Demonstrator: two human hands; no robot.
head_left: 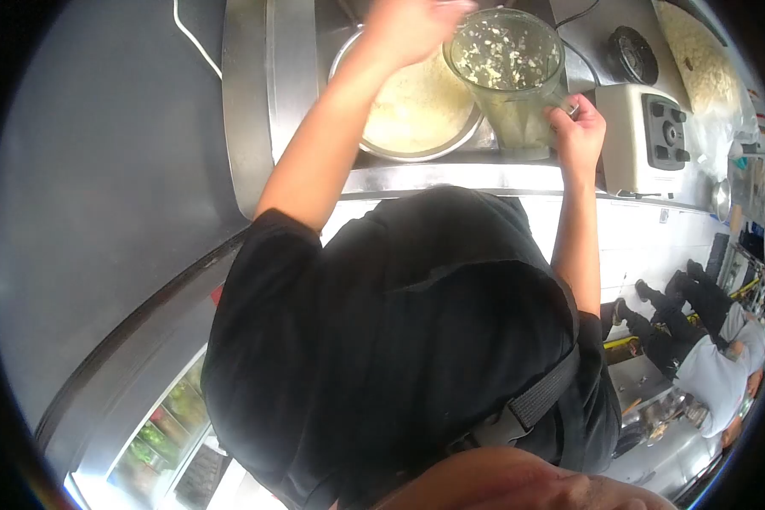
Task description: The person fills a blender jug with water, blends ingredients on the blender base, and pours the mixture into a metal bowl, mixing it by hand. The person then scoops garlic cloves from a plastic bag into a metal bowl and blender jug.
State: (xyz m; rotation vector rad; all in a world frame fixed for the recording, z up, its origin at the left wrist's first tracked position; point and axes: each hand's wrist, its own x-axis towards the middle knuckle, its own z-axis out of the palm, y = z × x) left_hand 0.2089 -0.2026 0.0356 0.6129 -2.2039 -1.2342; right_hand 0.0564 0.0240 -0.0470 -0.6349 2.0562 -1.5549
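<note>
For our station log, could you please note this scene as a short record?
left hand: above the metal bowl, fingers blurred near the pitcher's rim
right hand: gripping the pitcher's handle
pitcher: see-through, pale bits inside
metal bowl: left of the pitcher, pale contents
blender base: right of the pitcher

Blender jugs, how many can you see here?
1: the clear jug, its handle in your right hand, between the large metal bowl and the blender base. The far right is cluttered, so others may be hidden there.
</note>
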